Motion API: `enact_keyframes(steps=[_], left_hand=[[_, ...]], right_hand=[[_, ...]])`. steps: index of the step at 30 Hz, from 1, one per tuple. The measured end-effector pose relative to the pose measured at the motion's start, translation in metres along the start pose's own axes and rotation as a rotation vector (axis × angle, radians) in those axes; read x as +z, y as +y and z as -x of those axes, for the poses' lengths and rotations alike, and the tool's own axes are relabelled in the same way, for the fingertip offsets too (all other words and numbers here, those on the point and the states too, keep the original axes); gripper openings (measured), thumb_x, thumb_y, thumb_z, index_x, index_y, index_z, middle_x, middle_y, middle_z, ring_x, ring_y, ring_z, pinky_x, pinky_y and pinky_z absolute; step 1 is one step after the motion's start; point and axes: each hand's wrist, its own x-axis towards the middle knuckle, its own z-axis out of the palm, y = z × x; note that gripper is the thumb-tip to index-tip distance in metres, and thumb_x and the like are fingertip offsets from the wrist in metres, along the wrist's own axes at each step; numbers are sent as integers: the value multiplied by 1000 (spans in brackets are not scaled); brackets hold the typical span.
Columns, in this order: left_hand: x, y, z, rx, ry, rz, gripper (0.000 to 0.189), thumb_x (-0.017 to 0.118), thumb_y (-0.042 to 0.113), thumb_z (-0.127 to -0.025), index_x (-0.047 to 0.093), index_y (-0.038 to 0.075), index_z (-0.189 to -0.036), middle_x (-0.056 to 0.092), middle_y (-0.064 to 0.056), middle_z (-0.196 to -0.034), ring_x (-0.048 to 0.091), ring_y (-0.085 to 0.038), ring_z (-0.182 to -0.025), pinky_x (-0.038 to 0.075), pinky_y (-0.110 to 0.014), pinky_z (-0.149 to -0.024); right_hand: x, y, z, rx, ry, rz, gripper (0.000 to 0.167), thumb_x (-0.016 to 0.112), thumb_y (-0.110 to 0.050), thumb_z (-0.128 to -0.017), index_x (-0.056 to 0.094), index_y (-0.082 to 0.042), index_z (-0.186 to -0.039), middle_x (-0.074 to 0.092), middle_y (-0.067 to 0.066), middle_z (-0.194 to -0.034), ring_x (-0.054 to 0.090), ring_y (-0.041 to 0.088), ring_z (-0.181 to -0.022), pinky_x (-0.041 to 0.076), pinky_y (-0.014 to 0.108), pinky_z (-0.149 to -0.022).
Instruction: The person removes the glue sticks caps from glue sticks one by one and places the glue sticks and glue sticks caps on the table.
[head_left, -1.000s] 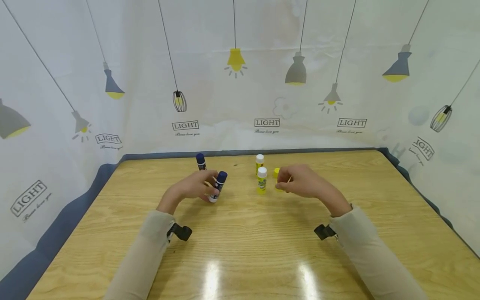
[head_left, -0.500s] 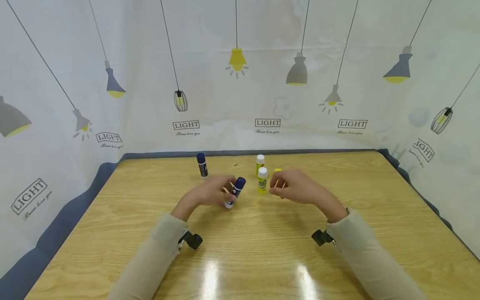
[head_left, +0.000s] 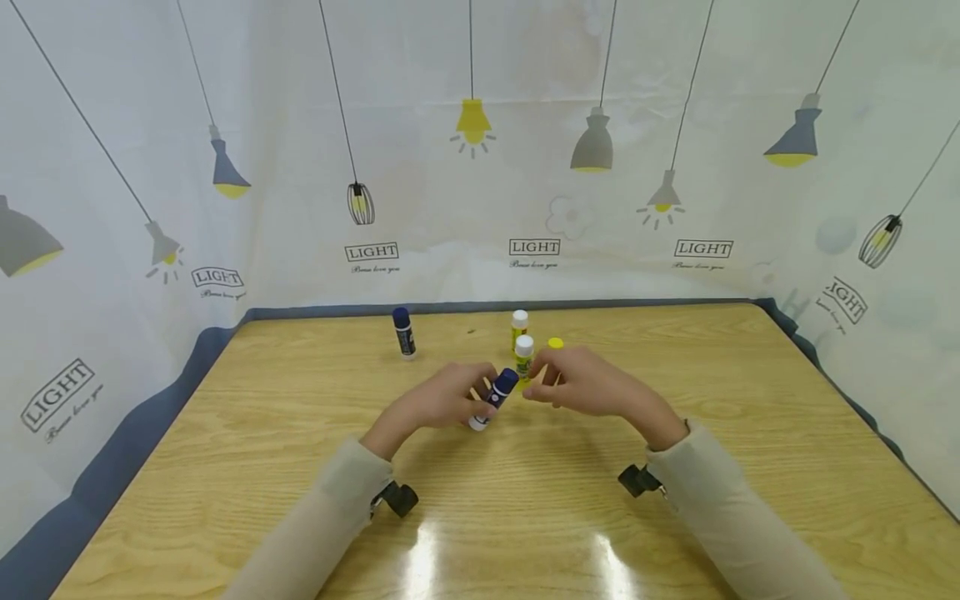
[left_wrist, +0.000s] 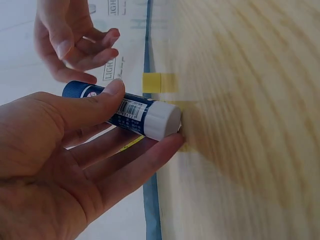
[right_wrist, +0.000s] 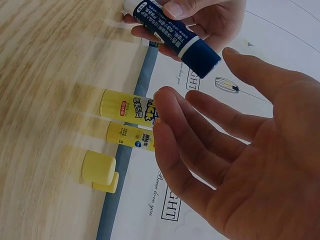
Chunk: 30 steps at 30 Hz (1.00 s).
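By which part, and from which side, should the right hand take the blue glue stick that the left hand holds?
Best by the dark blue cap, probably from the person's right: the glue stick leans with this end up toward the empty right hand, while the left hand grips the body, leaving the cap free.

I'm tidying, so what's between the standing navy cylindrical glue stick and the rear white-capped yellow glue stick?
Head view: only wooden tabletop with a small dark speck between the navy stick and the yellow stick.
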Motion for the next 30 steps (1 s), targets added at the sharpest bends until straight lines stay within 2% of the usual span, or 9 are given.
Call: enact_keyframes(steps=[4,9,14,22,30], left_hand=[[5,6,0,10,12,-13,31,73,14,-98,62,8,-126,75,-14,-114,73,-17,-90,60,-28,-71],[10,13,2,14,23,-34,33,73,15,-98,61,8,-127,76,-13,-111,72,-16,-88,59,-28,-70],[14,18,0,38,20,-82,32,73,18,-98,61,8,-126,76,-10,-108,71,-14,-88,57,-26,-70],[19,22,0,64,40,-98,31,77,22,-95,62,10,-119,77,-7,-103,71,-11,-84,56,-23,-68],[24,21,-2,95,74,-131,35,80,27,-93,63,12,-120,76,-3,-99,69,-8,-82,54,-22,-68]], right_hand=[[2,0,-1,-20,-6,8,33,68,-29,-101,66,-3,-121,76,12,-95,74,26,-78,57,27,-65],[3,1,-2,-45,-20,13,28,68,-27,-102,68,-4,-118,77,14,-94,73,25,-76,56,27,-64],[5,2,-3,-28,-31,2,26,67,-27,-102,68,-6,-118,77,14,-95,73,27,-77,56,27,-64],[7,-1,-3,-35,-31,-14,22,66,-24,-103,67,-6,-115,76,14,-93,73,28,-77,56,26,-63],[9,-4,-3,-34,-7,0,17,66,-23,-103,70,-8,-107,75,10,-87,70,20,-71,55,27,-62]])
